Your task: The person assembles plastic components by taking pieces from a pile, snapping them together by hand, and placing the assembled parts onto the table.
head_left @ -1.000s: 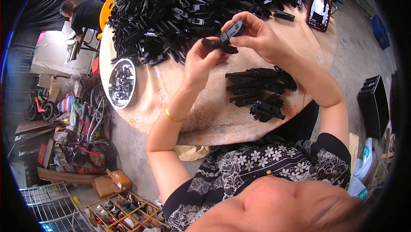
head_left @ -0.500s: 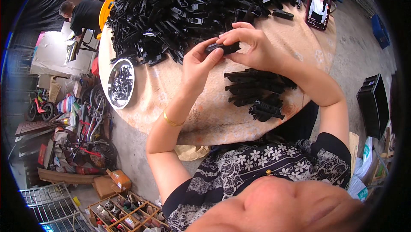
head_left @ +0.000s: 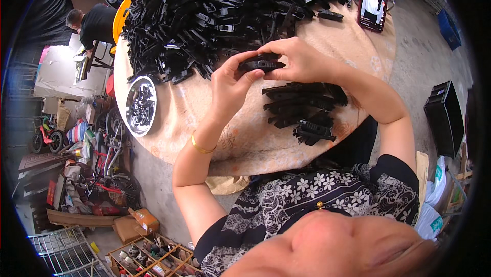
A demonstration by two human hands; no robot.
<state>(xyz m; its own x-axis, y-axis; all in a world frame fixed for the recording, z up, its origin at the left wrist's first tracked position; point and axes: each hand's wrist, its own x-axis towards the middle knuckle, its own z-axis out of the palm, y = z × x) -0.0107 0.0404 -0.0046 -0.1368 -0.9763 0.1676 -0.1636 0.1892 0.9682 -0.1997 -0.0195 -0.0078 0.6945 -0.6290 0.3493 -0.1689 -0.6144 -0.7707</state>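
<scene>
Between my two hands is a small, long black plastic part point(head_left: 262, 65), held over the middle of the cloth-covered table point(head_left: 204, 144). My left hand point(head_left: 231, 80) pinches its left end between thumb and fingers. The fingers of my right hand point(head_left: 299, 59) close on its right end. Just beyond my hands rises a big heap of similar black parts point(head_left: 204, 16). Nearer to me, below my right hand, lies a smaller stack of black parts point(head_left: 304, 105). A round white-rimmed tray point(head_left: 128, 104) of small shiny dark pieces stands at the table's left edge.
A phone point(head_left: 372, 1) showing a person stands at the table's far right, near a lone black part point(head_left: 330, 15). An orange chair point(head_left: 123, 16) touches the far left. A black crate point(head_left: 444, 118) is on the floor at right. Another person point(head_left: 97, 21) sits bent over at far left.
The black part now sits more level, with more of its side showing between my hands. My right hand has come slightly lower. The whole view has shifted a little.
</scene>
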